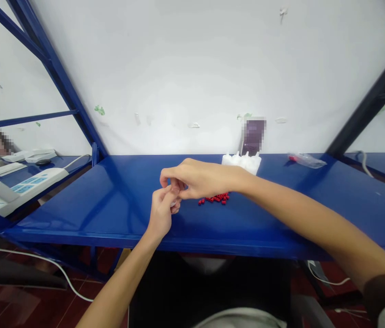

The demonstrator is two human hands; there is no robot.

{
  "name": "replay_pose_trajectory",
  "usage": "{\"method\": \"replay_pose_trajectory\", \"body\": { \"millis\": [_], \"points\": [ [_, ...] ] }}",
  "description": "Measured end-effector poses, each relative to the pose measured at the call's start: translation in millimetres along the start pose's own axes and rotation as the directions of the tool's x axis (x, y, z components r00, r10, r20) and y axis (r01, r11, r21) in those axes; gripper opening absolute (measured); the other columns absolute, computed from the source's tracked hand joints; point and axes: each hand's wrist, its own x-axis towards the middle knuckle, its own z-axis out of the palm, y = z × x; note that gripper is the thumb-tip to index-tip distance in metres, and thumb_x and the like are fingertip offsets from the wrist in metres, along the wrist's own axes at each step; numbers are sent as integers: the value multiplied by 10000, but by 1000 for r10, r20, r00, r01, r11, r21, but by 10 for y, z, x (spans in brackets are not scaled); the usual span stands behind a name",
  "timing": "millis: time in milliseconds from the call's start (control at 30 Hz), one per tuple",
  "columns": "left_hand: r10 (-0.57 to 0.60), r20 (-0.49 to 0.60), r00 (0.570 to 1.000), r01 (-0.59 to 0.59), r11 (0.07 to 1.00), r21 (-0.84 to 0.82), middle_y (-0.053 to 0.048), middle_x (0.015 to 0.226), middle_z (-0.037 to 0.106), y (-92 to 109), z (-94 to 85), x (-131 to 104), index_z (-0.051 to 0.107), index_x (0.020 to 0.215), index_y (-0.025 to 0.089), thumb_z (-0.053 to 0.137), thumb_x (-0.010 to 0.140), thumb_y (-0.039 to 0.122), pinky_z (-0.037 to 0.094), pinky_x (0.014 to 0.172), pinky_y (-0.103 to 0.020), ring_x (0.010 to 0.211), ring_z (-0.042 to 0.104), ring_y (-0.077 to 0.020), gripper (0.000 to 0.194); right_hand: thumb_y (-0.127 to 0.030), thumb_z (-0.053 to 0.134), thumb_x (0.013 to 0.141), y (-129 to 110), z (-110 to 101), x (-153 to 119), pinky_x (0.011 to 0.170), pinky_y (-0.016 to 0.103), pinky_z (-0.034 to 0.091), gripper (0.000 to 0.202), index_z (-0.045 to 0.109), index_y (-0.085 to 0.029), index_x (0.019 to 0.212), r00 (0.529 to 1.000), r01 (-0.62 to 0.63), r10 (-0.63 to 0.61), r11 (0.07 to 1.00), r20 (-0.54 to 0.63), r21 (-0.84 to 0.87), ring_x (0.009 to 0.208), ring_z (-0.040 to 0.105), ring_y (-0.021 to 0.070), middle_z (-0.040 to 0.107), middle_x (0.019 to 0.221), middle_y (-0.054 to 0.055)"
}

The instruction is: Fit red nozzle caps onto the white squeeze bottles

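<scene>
Forearms angle inward so the left hand pinches a white piece steady beside the right hand — whose grip I cannot tell — with red bits handily near on the table.

Small white piece, mostly hidden, pinched in left hand over bench, its full shape unreadable; small red pieces lay loosely scattered on the bench, partly behind the right hand, with clustered white nozzle-topped containers upright just beyond.
</scene>
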Motion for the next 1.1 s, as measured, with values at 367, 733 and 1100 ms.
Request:
{"method": "replay_pose_trajectory", "body": {
  "millis": [367,733,1100],
  "points": [
    [20,-33,999,-21,1000,-19,71,500,293,24,22,-16,353,576,197,555,806,319,188,412,-194,421,233,-41,329,-134,611,794,103,23,22,672,245,435,76,678,-143,830,999,36,-36,999,-29,4,704,585,110,669,778,15],
    [114,-221,969,-112,993,23,53,609,304,109,37,25,370,707,202,451,902,362,228,459,-215,494,239,-83,265,-214,586,786,384,-195,20,661,268,430,59,586,-159,807,864,-142,200,977,-462,159,683,550,125,619,748,13],
    [158,-75,985,-150,984,99,33,576,245,78,12,-54,295,562,191,489,881,299,215,540,-290,556,236,-115,389,-165,582,775,632,-3,183,734,285,461,141,636,-133,900,914,-244,248,968,-320,54,770,612,145,690,873,61]
  ]
}}
